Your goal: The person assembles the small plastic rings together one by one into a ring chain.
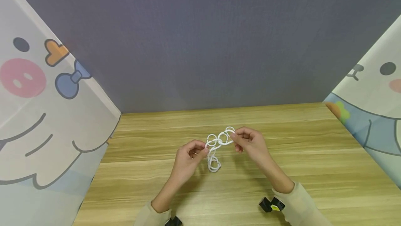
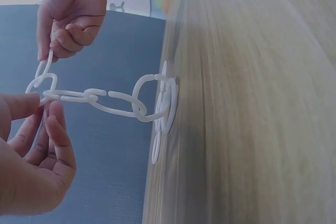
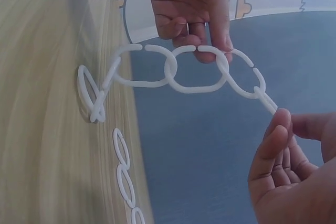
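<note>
A white plastic chain of oval links (image 3: 195, 89), each with a small gap in its side, stretches between both hands above the table. My left hand (image 1: 188, 158) pinches one link between thumb and fingertips. To its right and a little farther from me, my right hand (image 1: 252, 142) pinches another link at its end. From the left hand, more linked ovals (image 2: 113, 110) slope down to the tabletop, where several links lie bunched together. Beyond the hands, other white links (image 3: 126, 187) rest flat on the wood in a row.
The wooden table (image 1: 141, 177) meets a grey panel (image 1: 200, 45) at its far edge. Cartoon-printed panels stand on the left (image 1: 47, 132) and right (image 1: 376, 90). A small black device (image 1: 266, 204) is at my right sleeve.
</note>
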`<state>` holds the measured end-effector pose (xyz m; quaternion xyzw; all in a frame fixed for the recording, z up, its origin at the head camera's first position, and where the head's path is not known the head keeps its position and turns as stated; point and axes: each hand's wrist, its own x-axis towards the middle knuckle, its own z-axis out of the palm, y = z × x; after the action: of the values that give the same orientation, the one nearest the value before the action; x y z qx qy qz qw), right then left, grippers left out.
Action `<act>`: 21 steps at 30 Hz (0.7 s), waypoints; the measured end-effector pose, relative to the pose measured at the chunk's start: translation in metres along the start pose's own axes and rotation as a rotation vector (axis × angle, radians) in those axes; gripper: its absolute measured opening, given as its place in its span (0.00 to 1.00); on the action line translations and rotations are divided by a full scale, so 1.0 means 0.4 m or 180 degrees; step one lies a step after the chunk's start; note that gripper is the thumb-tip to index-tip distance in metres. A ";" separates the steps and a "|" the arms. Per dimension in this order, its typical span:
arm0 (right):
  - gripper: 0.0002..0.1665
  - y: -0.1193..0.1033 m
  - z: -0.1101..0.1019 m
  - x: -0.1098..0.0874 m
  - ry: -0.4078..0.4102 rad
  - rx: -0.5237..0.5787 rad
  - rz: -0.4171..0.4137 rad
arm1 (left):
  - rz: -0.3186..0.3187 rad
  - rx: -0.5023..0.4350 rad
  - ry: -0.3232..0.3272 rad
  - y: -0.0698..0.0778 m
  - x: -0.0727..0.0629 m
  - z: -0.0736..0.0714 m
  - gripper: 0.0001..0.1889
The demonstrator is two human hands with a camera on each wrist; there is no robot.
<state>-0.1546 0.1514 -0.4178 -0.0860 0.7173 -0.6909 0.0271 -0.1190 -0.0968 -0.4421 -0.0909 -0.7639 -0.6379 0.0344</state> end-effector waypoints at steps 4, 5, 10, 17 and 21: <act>0.11 -0.002 0.002 -0.003 -0.0046 0.0044 -0.0129 | -0.0025 0.0084 -0.0079 -0.002 -0.001 0.003 0.05; 0.12 -0.002 0.002 -0.004 -0.0064 0.0044 -0.0163 | -0.0046 0.0103 -0.0100 -0.002 -0.001 0.004 0.05; 0.11 -0.004 0.003 -0.009 -0.0155 0.0074 -0.0319 | -0.0082 0.0200 -0.0214 -0.004 -0.003 0.005 0.06; 0.10 0.003 0.005 -0.009 -0.0329 0.0088 -0.0447 | -0.0136 0.0352 -0.0351 -0.007 -0.002 0.002 0.05; 0.08 0.007 0.006 -0.008 -0.0399 0.0070 -0.0489 | -0.0143 0.0356 -0.0377 -0.008 -0.001 0.001 0.05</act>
<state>-0.1512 0.1496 -0.4211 -0.1834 0.6979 -0.6921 0.0199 -0.1191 -0.0968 -0.4452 -0.1092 -0.8009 -0.5883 -0.0201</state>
